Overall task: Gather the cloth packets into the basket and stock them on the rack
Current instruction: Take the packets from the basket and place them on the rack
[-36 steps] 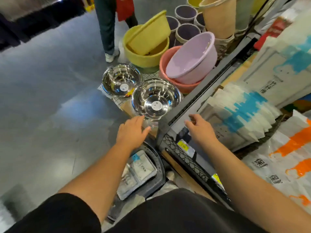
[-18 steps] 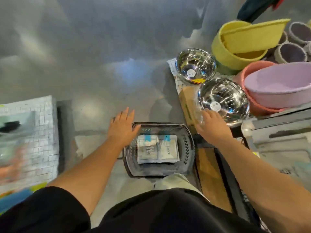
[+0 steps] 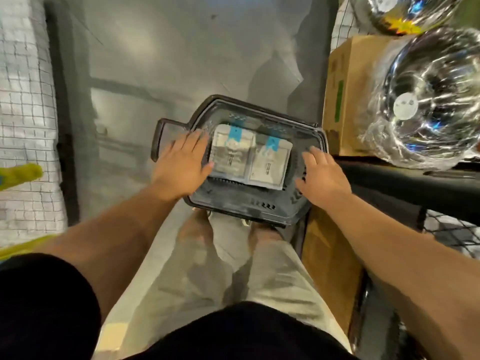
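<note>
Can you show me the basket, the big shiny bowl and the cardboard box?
basket [image 3: 233, 203]: head view, on its near wall.
large steel bowl [image 3: 436, 100]: head view, on its shiny inside.
cardboard box [image 3: 358, 81]: head view, on its bare brown face.

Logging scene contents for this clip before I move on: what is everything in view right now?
basket: 1, dark grey, on the floor before the person's feet
cloth packets: 2, white with blue tabs, side by side in the basket
steel bowls: 2, shiny silver, upper right; the nearer one seems to rest on the box
cardboard box: 1, brown, right of the basket
wire grid: 1, white, left edge
rack frame: 1, black, right side
left hand: 1, fingers straight, over the basket's left rim
right hand: 1, fingers relaxed, over the basket's right rim
</note>
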